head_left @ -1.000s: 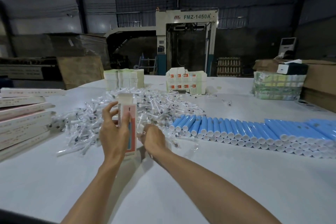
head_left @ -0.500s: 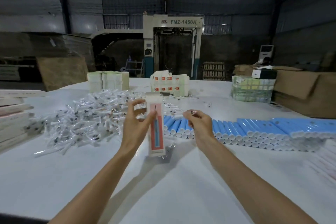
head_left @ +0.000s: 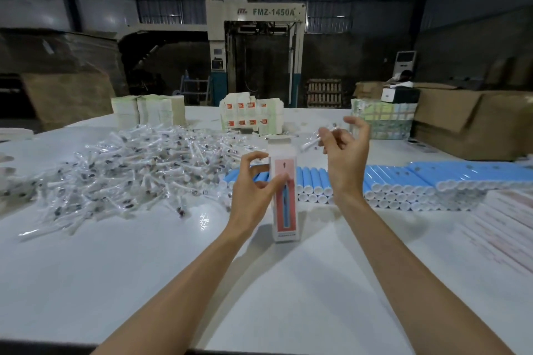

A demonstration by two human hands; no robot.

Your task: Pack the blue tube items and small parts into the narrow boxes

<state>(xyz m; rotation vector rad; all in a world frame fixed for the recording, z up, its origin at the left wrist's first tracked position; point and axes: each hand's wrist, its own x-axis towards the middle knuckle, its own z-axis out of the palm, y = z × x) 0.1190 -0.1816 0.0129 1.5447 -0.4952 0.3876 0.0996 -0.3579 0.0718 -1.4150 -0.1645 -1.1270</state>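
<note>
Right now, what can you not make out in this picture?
Head view:
Inside of the narrow box, held by the left hand: hidden by its own front wall.
Small part pinched by the right hand: blurred, shape unclear.
Flat boxes at the right: cut off by the picture's edge.
Small print low on the narrow box: too small to read.

In the middle of the frame the left hand grips a narrow box upright, its top flap open. Just right of it and higher, the right hand pinches a small wrapped part. Behind them a row of blue tubes runs to the right edge. A heap of wrapped parts fills the left of the white table.
</note>
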